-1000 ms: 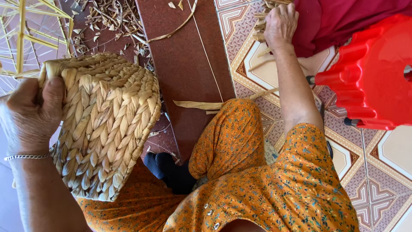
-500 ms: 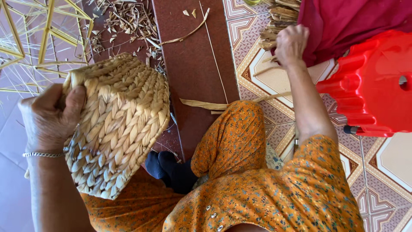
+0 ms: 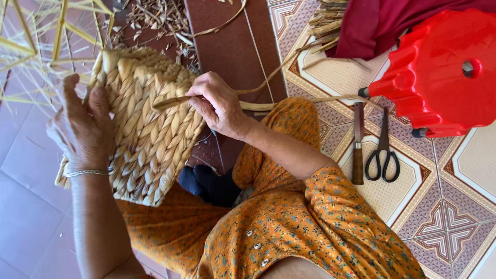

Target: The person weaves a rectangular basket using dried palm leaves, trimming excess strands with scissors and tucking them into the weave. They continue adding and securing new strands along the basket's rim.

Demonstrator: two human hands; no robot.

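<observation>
R hand pinches a flat dried strand between thumb and fingers, tip laid against the upper edge of the woven basket; L hand is wrapped around the basket's far side, fingers closed on the weave, bracing it over the lap. To do this step well, judging from the hold: keep the strand flat, not twisted, feed the tip under a plait w/ the R hand while the L keeps the wall taut and tilted toward the eyes; pull snug but not so hard the fibre splits. The tip's exact entry point is hard to see, prob. just at the rim. The strand's long tail runs off to the right across the knee toward the floor. Beyond that: a knife w/ wooden handle and black scissors lie side by side on the patterned tile floor, just beside a red plastic stool. A dark red cloth and a bundle of dried stalks sit above; trimmings litter a brown mat. A yellow frame stands at top left.
</observation>
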